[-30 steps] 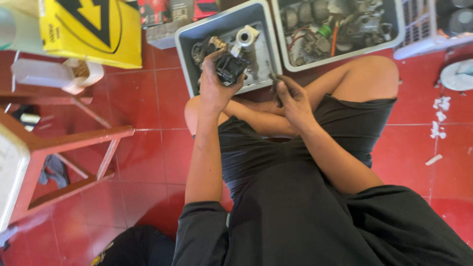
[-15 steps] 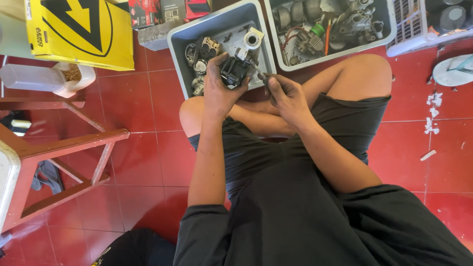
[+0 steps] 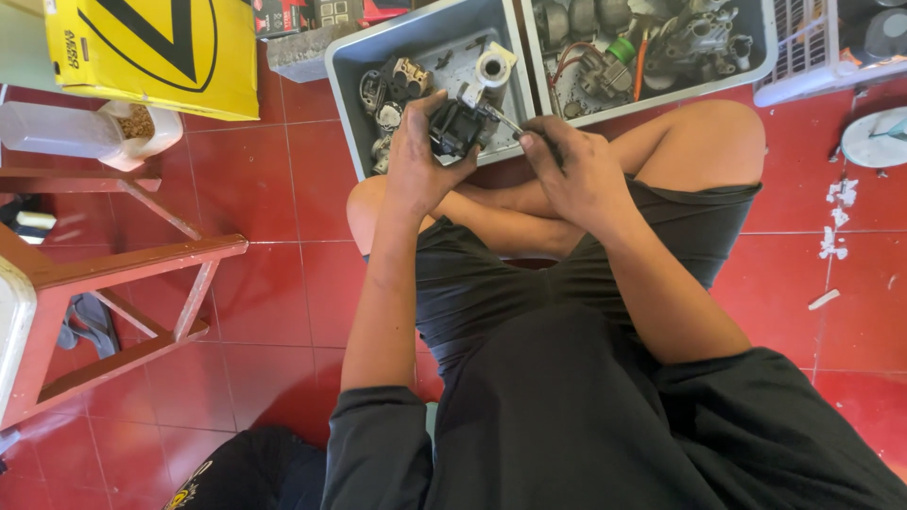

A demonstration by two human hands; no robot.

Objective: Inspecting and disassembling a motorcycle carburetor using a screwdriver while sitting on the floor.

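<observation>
The person sits cross-legged on a red tiled floor, both hands raised over the knees at about 12 o'clock from the body.

The left hand is closed around a dark metal part — the thumb lies along its near side, the other fingers curl over its left and far sides. The part sits at 2 o'clock from the palm, in front of the near edge of a grey tray, held clear of the loose parts inside it.

The right hand is closed on a thin metal tool. Its fingers are bunched at the handle end, which they hide; the shaft runs out toward 10 o'clock and its tip meets the right side of the dark part. The two hands are close together, with only the part and the tool's shaft between them.

A white roll lies in the grey tray at 1 o'clock from the part. A second tray of engine parts stands just beside the first, at 2 o'clock from the right hand. A yellow board stands at 10 o'clock — well apart from the hands. A wooden stool is at 8 o'clock from the left hand.
</observation>
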